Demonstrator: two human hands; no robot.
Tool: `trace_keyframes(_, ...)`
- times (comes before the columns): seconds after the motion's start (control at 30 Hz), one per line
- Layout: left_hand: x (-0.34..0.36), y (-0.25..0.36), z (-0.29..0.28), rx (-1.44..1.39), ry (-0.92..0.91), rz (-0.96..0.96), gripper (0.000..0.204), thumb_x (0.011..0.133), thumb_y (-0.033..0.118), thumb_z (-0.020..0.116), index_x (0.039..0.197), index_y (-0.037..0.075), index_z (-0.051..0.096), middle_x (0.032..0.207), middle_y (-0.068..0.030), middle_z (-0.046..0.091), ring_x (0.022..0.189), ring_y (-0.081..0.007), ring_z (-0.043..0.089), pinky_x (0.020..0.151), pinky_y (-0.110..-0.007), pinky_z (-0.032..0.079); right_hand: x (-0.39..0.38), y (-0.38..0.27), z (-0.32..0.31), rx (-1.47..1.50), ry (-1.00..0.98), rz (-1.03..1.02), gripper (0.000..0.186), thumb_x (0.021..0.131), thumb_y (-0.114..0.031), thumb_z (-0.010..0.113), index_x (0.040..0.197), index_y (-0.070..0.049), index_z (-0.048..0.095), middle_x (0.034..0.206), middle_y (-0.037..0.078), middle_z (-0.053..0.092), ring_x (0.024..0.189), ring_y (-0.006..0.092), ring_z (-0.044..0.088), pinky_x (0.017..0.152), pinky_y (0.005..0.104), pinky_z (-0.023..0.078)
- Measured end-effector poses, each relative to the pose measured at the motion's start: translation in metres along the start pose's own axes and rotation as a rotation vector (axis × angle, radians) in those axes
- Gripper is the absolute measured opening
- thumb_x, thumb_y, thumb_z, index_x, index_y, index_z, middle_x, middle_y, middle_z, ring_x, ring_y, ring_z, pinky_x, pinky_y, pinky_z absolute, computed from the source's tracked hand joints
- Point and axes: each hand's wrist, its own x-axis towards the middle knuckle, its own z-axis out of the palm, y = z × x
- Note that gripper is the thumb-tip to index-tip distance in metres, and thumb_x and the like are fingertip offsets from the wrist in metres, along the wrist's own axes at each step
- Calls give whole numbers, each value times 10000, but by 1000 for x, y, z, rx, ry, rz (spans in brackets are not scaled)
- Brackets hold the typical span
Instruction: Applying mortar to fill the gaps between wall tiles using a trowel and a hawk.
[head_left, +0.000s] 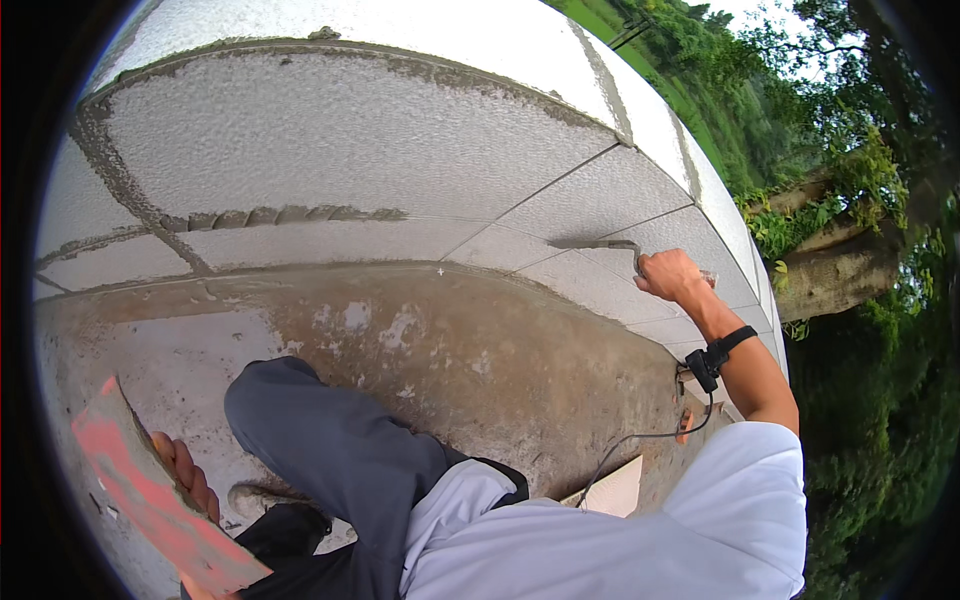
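My right hand (670, 275) is closed round the handle of a pointing trowel (595, 243). Its thin, bent-necked blade lies against the pale tiled wall (330, 130), by a joint between tiles. At the lower left, my left hand (187, 475) grips a flat board (150, 490) from behind and below. Pink shows on the board's face, with grey mortar smeared over it. A ridged strip of grey mortar (290, 216) fills part of a long joint further left on the wall. Other joints to the right look like thin dark lines.
A stained concrete floor (400, 350) runs along the wall's foot, beside my bent knee (310, 400). A pale tile piece (612, 488) lies near my side. A black strap device (708, 362) on my right wrist trails a cable. Tree trunks (840, 270) and greenery stand beyond the wall.
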Motion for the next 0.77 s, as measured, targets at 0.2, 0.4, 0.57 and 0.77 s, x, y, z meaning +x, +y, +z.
trace_keyframes(0.2, 1, -1, -6, -119, -263, 31, 374, 968, 353, 526, 1155, 29, 506, 784, -2, 462, 469, -45, 336, 352, -188, 268, -12, 10, 12, 55, 95, 62, 378, 888, -402, 571, 916, -29, 623, 729, 179, 679, 714, 360, 678, 660, 462, 542)
trace_keyframes(0.4, 1, -3, -8, -124, -184, -47, 402, 969, 425, 498, 1056, 33, 465, 711, -37, 438, 398, -115, 378, 318, -244, 313, -23, 24, 6, 53, -41, 93, 367, 858, -377, 582, 846, -14, 635, 723, 206, 666, 708, 378, 663, 677, 472, 536)
trace_keyframes(0.57, -5, -4, -2, -84, -75, -4, 398, 976, 428, 477, 1051, 37, 465, 708, -45, 427, 383, -137, 389, 292, -252, 334, -57, 59, -35, -19, -37, 181, 348, 829, -361, 597, 783, -22, 665, 729, 198, 674, 710, 369, 668, 680, 462, 536)
trace_keyframes(0.77, -2, -3, -14, -121, -442, -11, 362, 943, 398, 572, 1034, 70, 450, 754, -18, 432, 389, -80, 388, 298, -199, 329, -6, -1, -2, -30, -108, 125, 322, 804, -334, 614, 826, -30, 717, 774, 196, 694, 757, 361, 690, 717, 444, 555)
